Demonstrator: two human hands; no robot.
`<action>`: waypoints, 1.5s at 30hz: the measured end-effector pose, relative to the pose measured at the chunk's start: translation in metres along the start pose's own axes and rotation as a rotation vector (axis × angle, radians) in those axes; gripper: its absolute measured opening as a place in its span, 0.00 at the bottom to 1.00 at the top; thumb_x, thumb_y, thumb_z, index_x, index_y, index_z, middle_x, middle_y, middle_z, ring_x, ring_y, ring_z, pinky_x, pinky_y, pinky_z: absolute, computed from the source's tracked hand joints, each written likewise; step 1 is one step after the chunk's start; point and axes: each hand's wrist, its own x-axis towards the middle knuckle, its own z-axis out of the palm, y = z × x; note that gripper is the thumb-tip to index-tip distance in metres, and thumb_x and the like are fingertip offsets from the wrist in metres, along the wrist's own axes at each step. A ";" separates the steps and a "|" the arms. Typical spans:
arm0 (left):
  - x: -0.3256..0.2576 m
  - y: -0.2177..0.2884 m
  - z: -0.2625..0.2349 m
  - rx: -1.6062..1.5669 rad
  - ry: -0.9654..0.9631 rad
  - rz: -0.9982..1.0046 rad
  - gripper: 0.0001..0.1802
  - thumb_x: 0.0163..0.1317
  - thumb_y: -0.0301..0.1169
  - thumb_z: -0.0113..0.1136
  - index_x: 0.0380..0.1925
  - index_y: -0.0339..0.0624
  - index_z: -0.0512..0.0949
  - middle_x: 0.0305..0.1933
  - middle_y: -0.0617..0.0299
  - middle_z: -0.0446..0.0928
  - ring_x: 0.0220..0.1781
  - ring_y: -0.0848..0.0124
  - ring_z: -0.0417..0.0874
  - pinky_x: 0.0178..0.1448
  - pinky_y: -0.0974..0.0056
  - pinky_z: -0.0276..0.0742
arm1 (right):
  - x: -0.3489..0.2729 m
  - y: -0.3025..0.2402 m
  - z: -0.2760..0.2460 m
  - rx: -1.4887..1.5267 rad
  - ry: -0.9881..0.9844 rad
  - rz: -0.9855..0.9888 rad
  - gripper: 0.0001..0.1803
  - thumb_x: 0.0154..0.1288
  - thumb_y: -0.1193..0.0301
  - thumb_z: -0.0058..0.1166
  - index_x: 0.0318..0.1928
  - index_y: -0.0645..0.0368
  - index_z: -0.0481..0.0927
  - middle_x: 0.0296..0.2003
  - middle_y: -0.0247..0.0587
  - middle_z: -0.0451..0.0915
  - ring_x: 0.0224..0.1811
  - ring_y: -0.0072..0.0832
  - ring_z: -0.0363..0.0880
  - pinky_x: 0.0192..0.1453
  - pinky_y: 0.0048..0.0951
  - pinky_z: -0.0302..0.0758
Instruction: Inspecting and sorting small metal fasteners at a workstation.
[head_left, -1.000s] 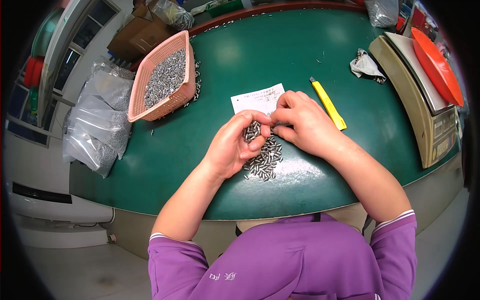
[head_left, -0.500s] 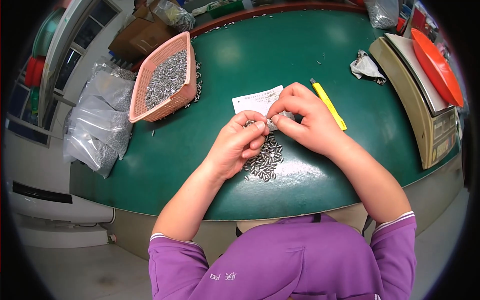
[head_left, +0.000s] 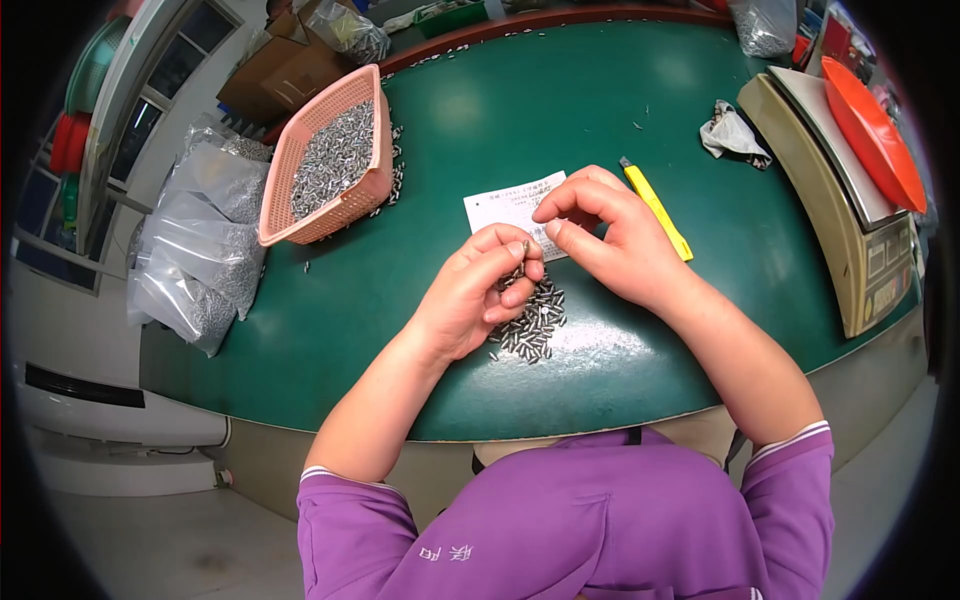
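Note:
Above a pile of small metal pin-like pieces (head_left: 532, 328) on the green table, my left hand (head_left: 462, 295) is closed, one such piece (head_left: 526, 246) pinched upright between thumb and forefinger. Its other fingers curl inward; whether more pieces lie in the palm is hidden. Just to the right, my right hand (head_left: 632, 248) is apart from the left, its thumb and forefinger separated by a gap with nothing visible between them. Partly under both hands lies a white printed paper slip (head_left: 497, 206). A yellow utility knife (head_left: 656, 208) rests beyond my right hand.
A pink basket (head_left: 277, 196) full of similar metal pieces stands at the left, beside clear bags (head_left: 205, 255) of them. On the right are a weighing scale (head_left: 815, 205) with a red-orange dish (head_left: 870, 135) and a crumpled white bag (head_left: 733, 133).
My right thumb and forefinger have come away from the left fingertips and spread slightly. The metal piece now shows in my left pinch. The left hand has hardly moved.

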 end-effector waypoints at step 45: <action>0.002 0.000 -0.006 -0.088 0.037 0.024 0.09 0.70 0.33 0.47 0.37 0.39 0.70 0.37 0.58 0.69 0.24 0.81 0.64 0.17 0.81 0.57 | -0.003 0.005 -0.009 -0.615 -0.258 -0.318 0.06 0.50 0.71 0.61 0.30 0.55 0.78 0.36 0.34 0.73 0.42 0.34 0.71 0.47 0.36 0.68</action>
